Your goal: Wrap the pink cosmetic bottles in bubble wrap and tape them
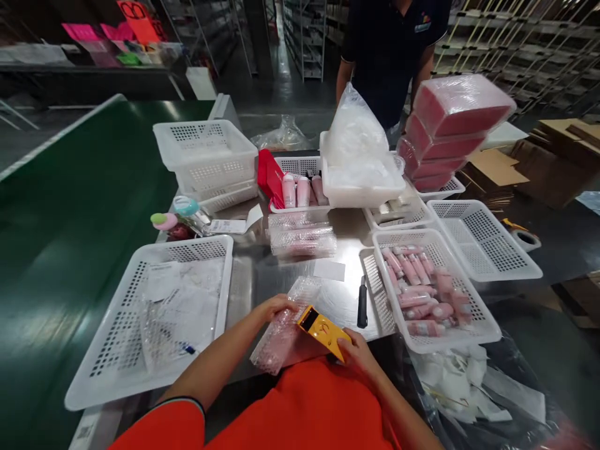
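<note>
My left hand [277, 306] is closed on the upper edge of a bubble-wrapped packet [276, 344], and pink shows through its wrap. A flat yellow case [324, 332] with a dark window at one end is gripped at its other end by my right hand [357, 353]. Its dark end lies against the wrapped packet; I cannot tell what kind of tool it is. Just beyond, a white paper slip [329, 270] rests on the metal table [349, 306]. A black-handled knife [362, 303] lies right of the case. More bubble-wrapped rolls [302, 237] sit farther back.
At right, a white basket [485, 331] holds several pink tubes; another basket [532, 272] stands behind it. A papers basket [89, 394] is at left, beside the green conveyor [42, 250]. Bottles [175, 225], stacked baskets [206, 169] and pink packs [462, 106] stand farther back. A person [387, 69] stands opposite.
</note>
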`<state>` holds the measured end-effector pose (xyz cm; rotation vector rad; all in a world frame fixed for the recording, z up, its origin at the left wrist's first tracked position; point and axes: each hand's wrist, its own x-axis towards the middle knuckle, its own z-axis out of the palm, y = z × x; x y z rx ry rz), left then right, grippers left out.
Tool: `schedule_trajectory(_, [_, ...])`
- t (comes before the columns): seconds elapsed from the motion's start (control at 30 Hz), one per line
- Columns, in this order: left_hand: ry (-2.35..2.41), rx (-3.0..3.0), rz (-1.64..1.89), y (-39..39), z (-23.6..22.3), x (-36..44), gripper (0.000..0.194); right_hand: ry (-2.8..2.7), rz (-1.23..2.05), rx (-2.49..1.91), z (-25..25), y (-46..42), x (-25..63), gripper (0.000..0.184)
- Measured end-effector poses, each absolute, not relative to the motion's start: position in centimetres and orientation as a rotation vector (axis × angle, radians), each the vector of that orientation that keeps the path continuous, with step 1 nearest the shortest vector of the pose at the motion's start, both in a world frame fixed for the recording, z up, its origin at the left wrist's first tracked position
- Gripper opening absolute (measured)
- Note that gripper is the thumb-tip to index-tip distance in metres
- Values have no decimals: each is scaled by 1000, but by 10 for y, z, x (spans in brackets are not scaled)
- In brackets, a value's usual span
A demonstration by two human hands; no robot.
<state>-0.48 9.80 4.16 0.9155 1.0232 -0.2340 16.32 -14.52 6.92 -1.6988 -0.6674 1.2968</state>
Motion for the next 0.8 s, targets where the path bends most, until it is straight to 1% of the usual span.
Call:
schedule_trajectory(0.07, [977,818,-147,92,53,-17,38,-809,1297,-1742,86,-138,174,51])
schedule_trajectory(0.17, [927,694,30,80,75,-34,42,-980,1299,-1822,113,-125,191,53])
schedule_trajectory(0.23, [925,640,144,72,92,-44,42,-1050,1365,-1817,128,-120,204,55])
schedule_trajectory(0.33, [949,592,224,63,119,-58,39,-1119,1443,-1748,149,-119,228,58])
schedule_trajectory(0.47, [965,504,256,52,144,-69,37,-1230,1409,-1799,174,-117,251,55])
schedule_trajectory(0.63, [1009,501,362,34,148,-55,37,-1363,1204,-2003,203,-94,241,45])
schedule_trajectory(0.73, [1021,548,407,27,142,-45,40,-1405,1099,-2094,212,-78,233,43])
schedule_trajectory(0.8, [1030,544,418,26,139,-47,40,-1440,1107,-2115,213,-68,232,45])
